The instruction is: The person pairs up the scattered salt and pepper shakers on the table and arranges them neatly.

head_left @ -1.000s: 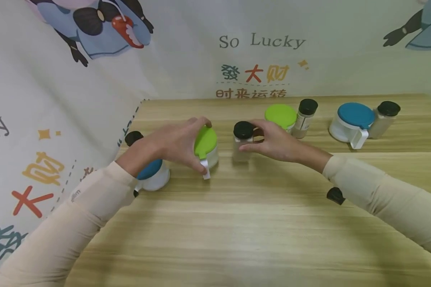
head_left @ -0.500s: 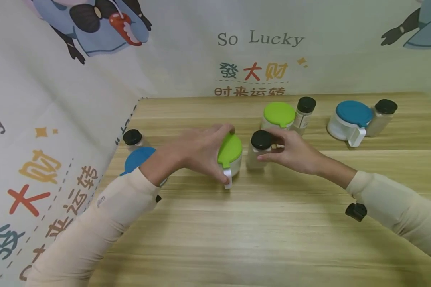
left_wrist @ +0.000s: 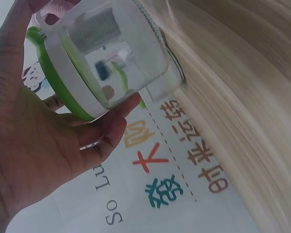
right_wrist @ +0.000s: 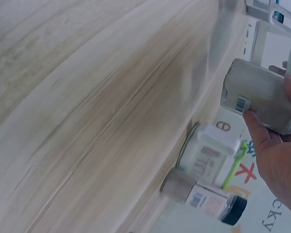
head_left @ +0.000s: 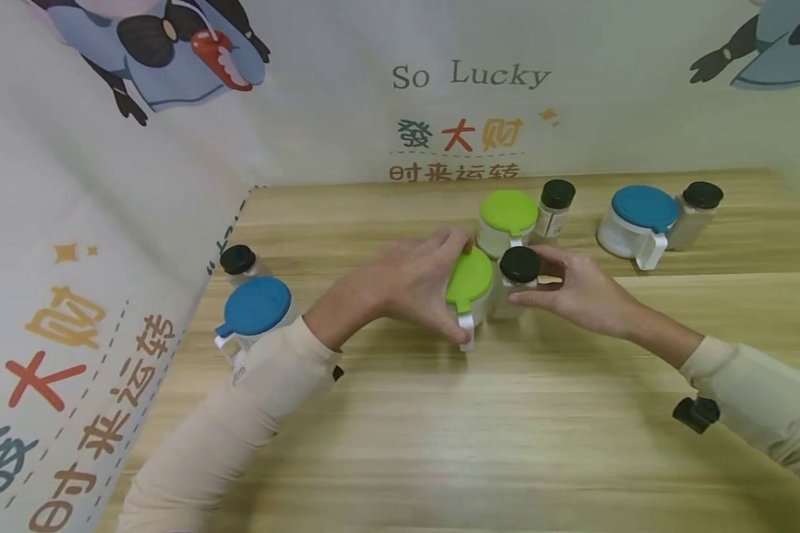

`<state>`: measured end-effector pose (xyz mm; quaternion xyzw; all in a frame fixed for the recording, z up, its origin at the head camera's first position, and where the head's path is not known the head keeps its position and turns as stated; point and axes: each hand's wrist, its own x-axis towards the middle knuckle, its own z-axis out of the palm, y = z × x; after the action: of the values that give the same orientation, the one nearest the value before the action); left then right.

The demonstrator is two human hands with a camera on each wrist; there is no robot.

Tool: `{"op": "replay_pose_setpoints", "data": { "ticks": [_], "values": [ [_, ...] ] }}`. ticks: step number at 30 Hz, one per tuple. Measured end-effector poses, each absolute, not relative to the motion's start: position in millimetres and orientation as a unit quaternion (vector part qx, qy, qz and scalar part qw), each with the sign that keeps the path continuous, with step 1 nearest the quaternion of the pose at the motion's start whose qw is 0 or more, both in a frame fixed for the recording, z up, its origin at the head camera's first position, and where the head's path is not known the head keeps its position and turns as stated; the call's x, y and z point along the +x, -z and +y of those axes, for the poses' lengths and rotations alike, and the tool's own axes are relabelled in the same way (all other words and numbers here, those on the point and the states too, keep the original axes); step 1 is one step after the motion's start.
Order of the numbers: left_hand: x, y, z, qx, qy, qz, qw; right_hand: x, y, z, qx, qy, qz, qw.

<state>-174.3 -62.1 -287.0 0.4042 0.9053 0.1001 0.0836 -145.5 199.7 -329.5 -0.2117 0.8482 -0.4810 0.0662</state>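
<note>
My left hand grips a seasoning jar with a green lid and white handle, fingers at its far side and thumb by the handle. In the left wrist view this jar shows clear walls. My right hand pinches a spice bottle with a black cap between thumb and fingers. A barcode label shows on the bottle in the right wrist view. Jar and bottle are upright, side by side, just in front of a second green-lidded jar.
Behind the right hand stands a black-capped bottle. Farther right are a blue-lidded jar and another bottle. At the left, a second blue-lidded jar and bottle stand near the printed cloth edging the wooden table.
Both hands have moved right along the table, carrying the green-lidded jar and the black-capped bottle. The jar and bottle have come closer together. The left blue-lidded jar is now more exposed.
</note>
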Motion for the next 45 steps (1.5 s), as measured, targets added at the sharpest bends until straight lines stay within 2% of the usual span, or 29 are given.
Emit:
{"op": "replay_pose_setpoints", "data": {
  "ticks": [7,12,25,31,36,40,45],
  "values": [
    [-176.3,297.4,-48.5,0.423,-0.117,0.896,0.069,-146.8,329.6,210.3,-0.218,0.473,0.852,0.048],
    [-177.9,309.9,-40.3,0.444,-0.129,0.886,0.034,-147.3,333.8,219.3,-0.231,0.474,0.849,0.035],
    [-176.8,338.7,-0.4,0.452,-0.179,0.873,-0.028,-132.6,336.7,264.1,-0.203,0.460,0.863,0.038],
    [-164.7,344.6,33.4,0.453,-0.188,0.871,-0.029,-119.4,335.3,299.7,-0.154,0.441,0.882,0.057],
    [-154.1,348.3,62.3,0.447,-0.194,0.873,-0.034,-107.8,336.5,328.0,-0.143,0.448,0.882,0.046],
    [-150.6,346.7,86.7,0.439,-0.181,0.880,-0.011,-102.3,339.6,351.4,-0.142,0.453,0.880,0.036],
    [-150.1,346.7,116.6,0.426,-0.169,0.888,0.028,-99.4,341.9,378.0,-0.093,0.432,0.897,0.034]
  ]
}}
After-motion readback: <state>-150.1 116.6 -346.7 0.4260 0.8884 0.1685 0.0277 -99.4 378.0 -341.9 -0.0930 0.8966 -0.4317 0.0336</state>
